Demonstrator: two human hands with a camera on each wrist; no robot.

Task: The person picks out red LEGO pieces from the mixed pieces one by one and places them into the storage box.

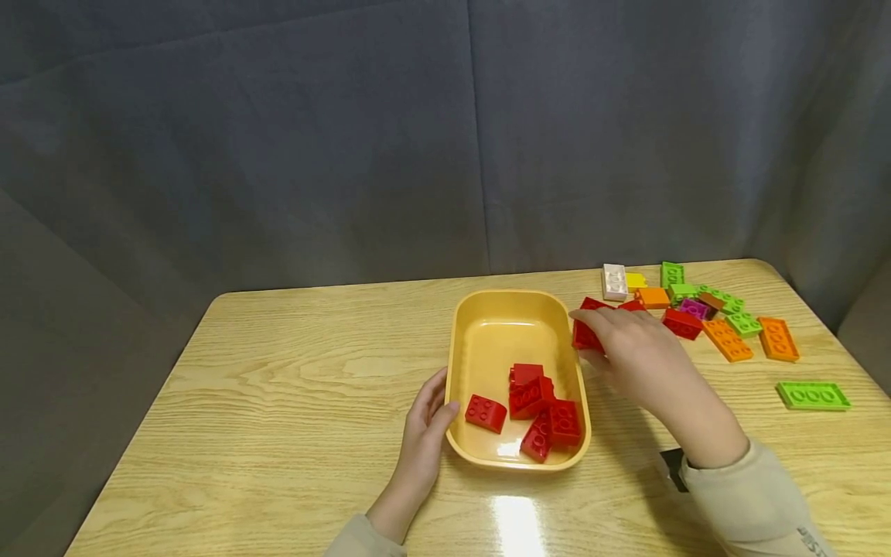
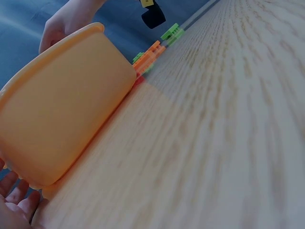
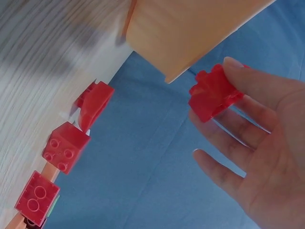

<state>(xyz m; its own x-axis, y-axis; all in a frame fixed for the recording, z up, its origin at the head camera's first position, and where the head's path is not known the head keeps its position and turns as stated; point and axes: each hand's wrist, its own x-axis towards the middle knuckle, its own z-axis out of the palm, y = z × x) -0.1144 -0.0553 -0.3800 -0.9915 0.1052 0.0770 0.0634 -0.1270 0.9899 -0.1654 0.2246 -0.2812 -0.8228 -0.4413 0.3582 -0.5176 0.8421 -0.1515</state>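
A yellow plastic bin [image 1: 459, 340] stands on the table with several red toy bricks [image 1: 531, 397] inside, mostly heaped toward its near right corner. My left hand [image 1: 423, 422] grips the bin's left side, thumb over the rim and fingers along the outer wall. Just beyond the bin's right rim, my right hand [image 1: 636, 356] pinches a red toy brick [image 3: 214, 93] between thumb and fingers, raised off the table. In the right wrist view, the brick's studs face the bin wall [image 3: 186, 33].
More red bricks [image 1: 682, 323] lie on the table behind my right hand. Around them are orange bricks [image 1: 777, 339], green bricks [image 1: 743, 324], a white brick [image 1: 615, 281] and a purple brick [image 1: 694, 309]. A green plate brick [image 1: 813, 395] lies apart at right. Grey curtain [image 1: 348, 155] hangs behind the table.
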